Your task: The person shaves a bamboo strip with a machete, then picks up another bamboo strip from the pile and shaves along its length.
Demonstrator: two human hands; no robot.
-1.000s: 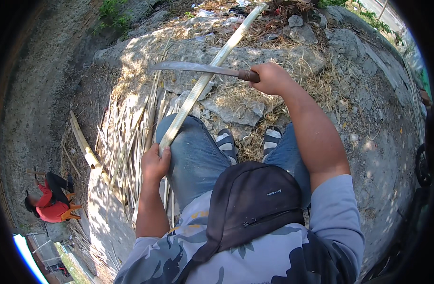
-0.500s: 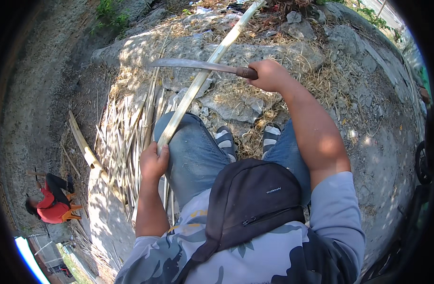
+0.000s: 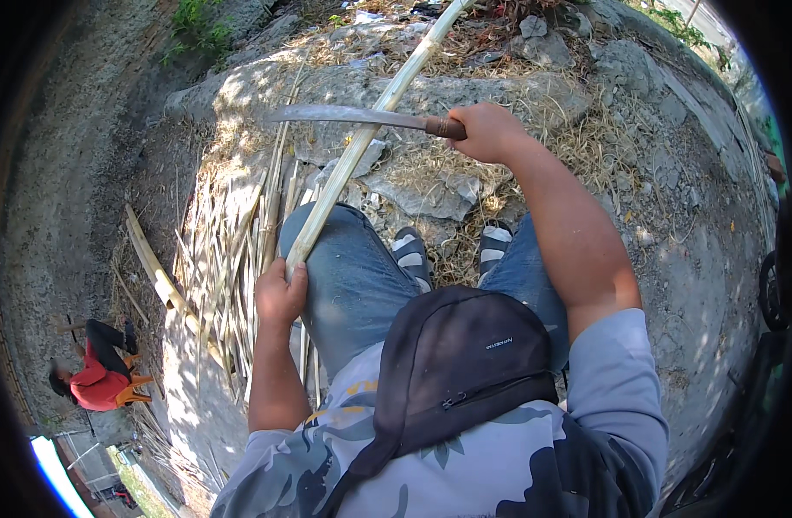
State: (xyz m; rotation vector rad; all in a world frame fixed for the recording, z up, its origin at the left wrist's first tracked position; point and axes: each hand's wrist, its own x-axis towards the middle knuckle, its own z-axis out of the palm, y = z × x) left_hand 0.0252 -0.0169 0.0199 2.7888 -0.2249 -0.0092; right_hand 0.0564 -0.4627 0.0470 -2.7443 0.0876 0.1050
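The left hand [image 3: 281, 292], left of centre in the frame, is closed round the lower end of a pale strip [image 3: 353, 157], its thumb along the near side. The strip slants from there, over the left leg of the jeans [image 3: 344, 293], up to the top edge of the frame, right of the middle.

The right hand [image 3: 485, 134], in the upper middle, is wrapped round the brown handle [image 3: 446, 128] of a knife [image 3: 348, 114]. The long, curved blade points left and crosses over the strip in the upper part of the frame; whether its edge cuts in cannot be told.

Left of the jeans lies a heap of thin sticks [image 3: 240, 259], and further left a split pole [image 3: 158, 274] lies on a slant. Two dark sandals [image 3: 413, 257] show near the centre, with a grey stone [image 3: 426, 198] just above them and dry straw [image 3: 551, 138] to the upper right.

A dark bag [image 3: 473, 363] lies against the patterned shirt [image 3: 482, 483] at the lower middle. At the lower left a person [image 3: 102, 375] in red sits on an orange chair [image 3: 135, 393]. Green leaves [image 3: 197, 30] show at the upper left.
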